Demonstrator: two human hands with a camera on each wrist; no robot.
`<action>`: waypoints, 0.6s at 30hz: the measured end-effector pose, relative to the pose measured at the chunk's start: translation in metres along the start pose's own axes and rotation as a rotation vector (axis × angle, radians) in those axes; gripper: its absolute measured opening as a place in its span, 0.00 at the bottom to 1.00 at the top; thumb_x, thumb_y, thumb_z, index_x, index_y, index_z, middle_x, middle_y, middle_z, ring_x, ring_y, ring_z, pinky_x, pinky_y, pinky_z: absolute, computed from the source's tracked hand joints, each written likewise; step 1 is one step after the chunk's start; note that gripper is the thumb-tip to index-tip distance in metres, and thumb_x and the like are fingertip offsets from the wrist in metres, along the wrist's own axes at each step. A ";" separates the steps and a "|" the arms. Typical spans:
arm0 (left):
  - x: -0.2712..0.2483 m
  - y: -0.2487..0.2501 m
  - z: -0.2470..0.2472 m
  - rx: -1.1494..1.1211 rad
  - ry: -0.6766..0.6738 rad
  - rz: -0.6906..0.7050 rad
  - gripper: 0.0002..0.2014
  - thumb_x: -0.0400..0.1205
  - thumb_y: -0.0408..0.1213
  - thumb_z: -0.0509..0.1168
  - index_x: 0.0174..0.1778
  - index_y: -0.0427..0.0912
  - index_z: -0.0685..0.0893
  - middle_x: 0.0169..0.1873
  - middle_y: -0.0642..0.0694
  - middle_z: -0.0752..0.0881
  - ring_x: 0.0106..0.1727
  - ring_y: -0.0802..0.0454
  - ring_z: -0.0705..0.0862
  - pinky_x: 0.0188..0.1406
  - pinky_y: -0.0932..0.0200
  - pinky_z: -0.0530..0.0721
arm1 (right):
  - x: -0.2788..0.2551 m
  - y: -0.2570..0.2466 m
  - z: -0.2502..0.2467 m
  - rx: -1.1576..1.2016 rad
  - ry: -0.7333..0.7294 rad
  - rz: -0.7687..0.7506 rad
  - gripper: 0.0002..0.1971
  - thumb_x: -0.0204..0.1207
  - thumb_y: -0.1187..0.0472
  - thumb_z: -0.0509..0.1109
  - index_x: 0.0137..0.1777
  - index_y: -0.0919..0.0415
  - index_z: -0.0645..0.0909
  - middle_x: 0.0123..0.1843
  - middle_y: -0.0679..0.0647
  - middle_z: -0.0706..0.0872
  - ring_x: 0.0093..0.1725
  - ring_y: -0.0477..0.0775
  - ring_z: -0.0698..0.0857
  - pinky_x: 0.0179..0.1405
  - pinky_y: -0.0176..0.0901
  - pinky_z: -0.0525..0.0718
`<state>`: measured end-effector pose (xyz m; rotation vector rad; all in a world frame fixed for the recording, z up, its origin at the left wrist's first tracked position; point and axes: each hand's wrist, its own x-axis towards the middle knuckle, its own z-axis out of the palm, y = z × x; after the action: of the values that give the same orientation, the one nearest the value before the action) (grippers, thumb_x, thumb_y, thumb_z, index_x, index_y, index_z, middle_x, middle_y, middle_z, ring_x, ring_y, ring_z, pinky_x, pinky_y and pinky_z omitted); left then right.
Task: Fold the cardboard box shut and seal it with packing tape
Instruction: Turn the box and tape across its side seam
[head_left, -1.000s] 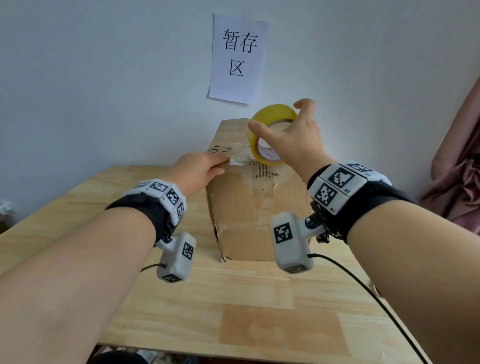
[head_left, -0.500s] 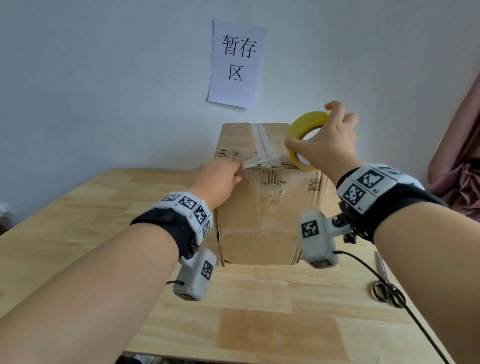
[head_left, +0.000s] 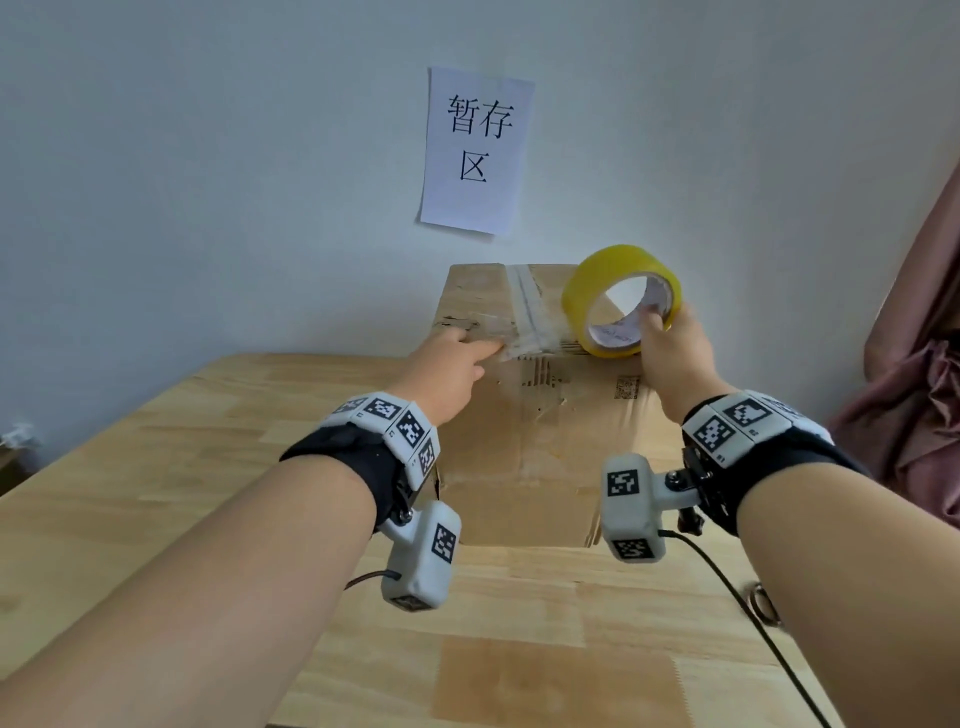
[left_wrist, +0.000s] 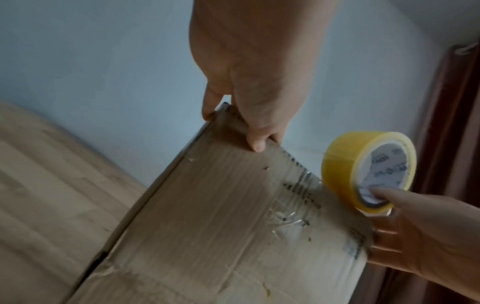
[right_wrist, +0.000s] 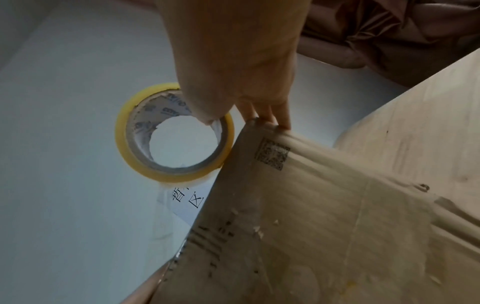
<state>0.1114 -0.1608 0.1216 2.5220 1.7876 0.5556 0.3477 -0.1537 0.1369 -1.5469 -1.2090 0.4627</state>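
Both hands were on the cardboard box (head_left: 524, 447), with a strip of tape stretched across its near top edge.

The box stood on the wooden table (head_left: 156, 493) against the pale wall, its top flaps folded shut and an older clear strip running back along the top. The left hand (head_left: 449, 366) pinned the tape's free end at the top front edge, thumb on the front face and fingers over the top. The right hand (head_left: 672, 353) gripped the yellow tape roll (head_left: 621, 299), thumb hooked through its core, the roll standing on edge on the box top near the right corner. A paper sign (head_left: 475, 153) hung on the wall above; scissor handles (head_left: 763, 603) lay at the table's right edge.
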 end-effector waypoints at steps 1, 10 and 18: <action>-0.002 -0.003 0.001 -0.025 0.026 0.004 0.24 0.88 0.33 0.51 0.80 0.56 0.65 0.80 0.38 0.63 0.80 0.39 0.61 0.77 0.47 0.63 | -0.001 -0.001 0.000 -0.003 -0.001 0.002 0.14 0.85 0.51 0.53 0.58 0.60 0.73 0.37 0.50 0.75 0.43 0.57 0.77 0.42 0.47 0.74; -0.018 -0.022 -0.015 -0.067 0.159 0.076 0.21 0.85 0.41 0.61 0.75 0.45 0.74 0.76 0.46 0.73 0.77 0.47 0.70 0.78 0.47 0.65 | -0.025 -0.014 -0.011 -0.190 0.073 -0.034 0.10 0.81 0.58 0.53 0.43 0.62 0.71 0.33 0.52 0.72 0.35 0.56 0.73 0.33 0.43 0.69; -0.029 -0.015 -0.018 0.127 0.122 0.053 0.17 0.86 0.40 0.57 0.71 0.42 0.78 0.68 0.42 0.80 0.67 0.42 0.78 0.65 0.47 0.75 | -0.046 -0.043 -0.014 -0.504 0.111 -0.414 0.42 0.71 0.81 0.58 0.82 0.50 0.54 0.77 0.64 0.61 0.67 0.67 0.71 0.46 0.49 0.74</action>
<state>0.0840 -0.1860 0.1273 2.6809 1.8573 0.6297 0.3206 -0.2039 0.1664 -1.6436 -1.5869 -0.2160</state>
